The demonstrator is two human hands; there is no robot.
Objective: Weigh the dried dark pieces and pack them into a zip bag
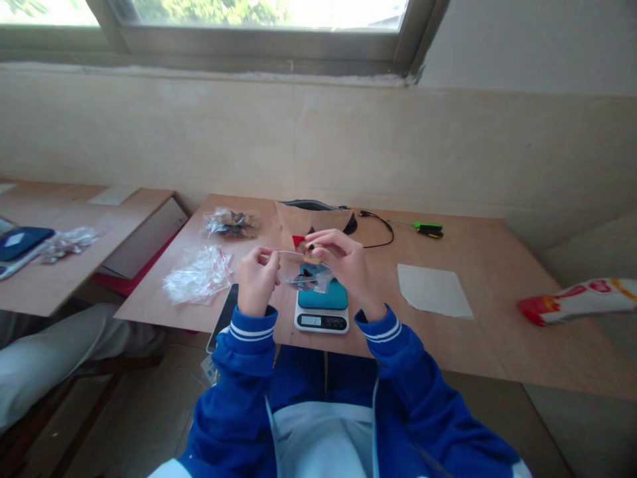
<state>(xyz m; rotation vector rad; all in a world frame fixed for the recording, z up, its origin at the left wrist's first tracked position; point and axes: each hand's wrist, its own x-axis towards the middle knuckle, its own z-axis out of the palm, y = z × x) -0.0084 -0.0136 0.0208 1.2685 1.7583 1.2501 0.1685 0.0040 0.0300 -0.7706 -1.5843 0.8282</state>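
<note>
A small clear plastic bag (pixel 293 277) with dark pieces inside is held above a digital kitchen scale (pixel 322 321). My left hand (pixel 257 279) is closed, pinching the bag's edge at its left side. At the bag's opening, my right hand (pixel 345 262) is closed on a small brown piece (pixel 312 255) with a dark spot; its exact kind is unclear. The scale has a blue-green top and a lit display with small digits. Behind my hands lies a brown paper bag (pixel 287 216) with a red patch near its front.
Left on the table (pixel 478 252) are a heap of clear bags (pixel 199 275) and a filled bag (pixel 233 224). A black cable (pixel 391 232), a green-black screwdriver (pixel 428 230), a white paper sheet (pixel 434 291) and a red-white packet (pixel 580 301) lie rightward. A person's leg (pixel 60 352) is at left.
</note>
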